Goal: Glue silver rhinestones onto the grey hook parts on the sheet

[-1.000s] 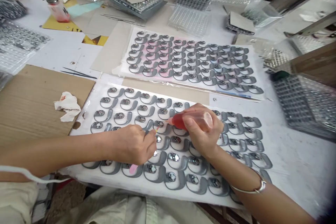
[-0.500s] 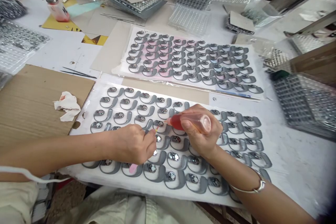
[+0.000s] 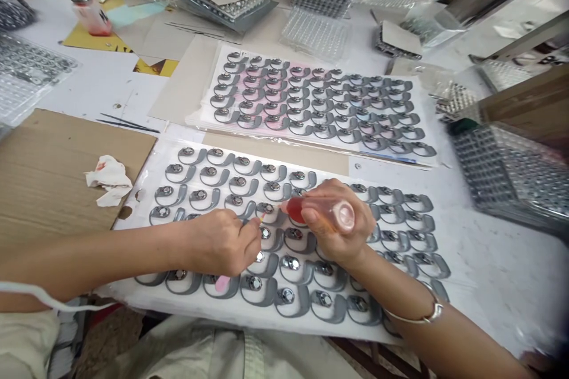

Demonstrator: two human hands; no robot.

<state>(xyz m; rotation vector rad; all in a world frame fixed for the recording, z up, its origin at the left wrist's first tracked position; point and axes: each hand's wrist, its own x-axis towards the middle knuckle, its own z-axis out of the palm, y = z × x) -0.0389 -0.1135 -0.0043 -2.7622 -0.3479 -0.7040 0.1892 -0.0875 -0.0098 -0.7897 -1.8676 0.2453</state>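
Note:
My right hand (image 3: 340, 228) is wrapped round a squeeze bottle (image 3: 320, 212) of red liquid, tilted so its narrow nozzle points left. My left hand (image 3: 224, 243) pinches a slim tool with a pink handle end (image 3: 222, 283) and a thin yellowish tip (image 3: 262, 217); its middle is hidden by the fingers. Both tips meet closely at one silvery ring-like piece (image 3: 267, 208) with a round setting and a grey curved band. Whether either touches it, I cannot tell. Rows of similar pieces lie around it on a white sheet (image 3: 178, 145), some covered by my hands and forearms.
Behind lies a second white sheet (image 3: 207, 109) with more such pieces. Crumpled tissue (image 3: 109, 180) rests on brown cardboard (image 3: 57, 160) at left. A metal-capped jar (image 3: 89, 12), tweezers (image 3: 127, 124), clear trays (image 3: 315, 35) and stacked trays (image 3: 511, 172) stand around.
The whole view has shifted slightly, so things appear a little further left. Both hands keep their grips, with the tool tip and nozzle staying by the same piece.

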